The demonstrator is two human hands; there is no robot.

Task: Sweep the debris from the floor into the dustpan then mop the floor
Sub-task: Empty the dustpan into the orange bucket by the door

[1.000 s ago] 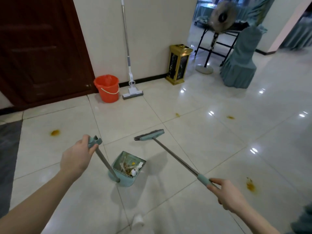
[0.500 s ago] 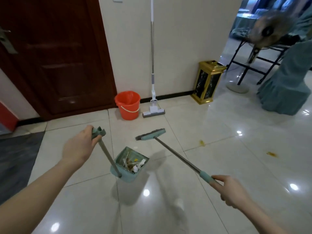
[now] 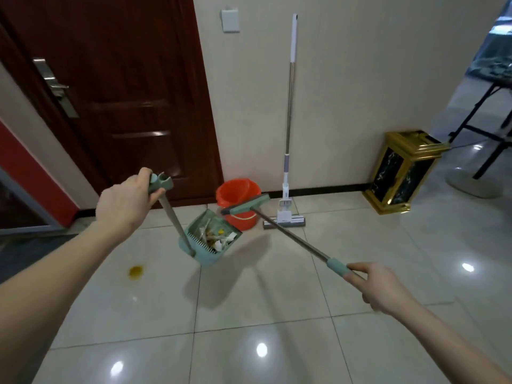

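Observation:
My left hand (image 3: 126,202) grips the top of the teal dustpan's long handle. The dustpan (image 3: 209,243) hangs lifted above the tiles, tilted, with paper scraps and other debris inside. My right hand (image 3: 379,286) holds the end of the teal broom's handle. The broom head (image 3: 246,205) is raised off the floor, just right of the dustpan. A white mop (image 3: 288,151) leans upright against the wall, its flat head on the floor. An orange bucket (image 3: 238,199) stands left of the mop head, partly behind the broom head.
A yellow-brown stain (image 3: 135,271) marks the tile left of the dustpan. A dark red door (image 3: 119,87) fills the left wall. A gold and black bin (image 3: 401,173) stands at the right by the wall. Black folding legs (image 3: 482,126) show at far right.
The view has swung left and up towards the door and wall. Both hands have carried the lifted dustpan and broom closer to the bucket and mop. The fan and covered chair have left the view.

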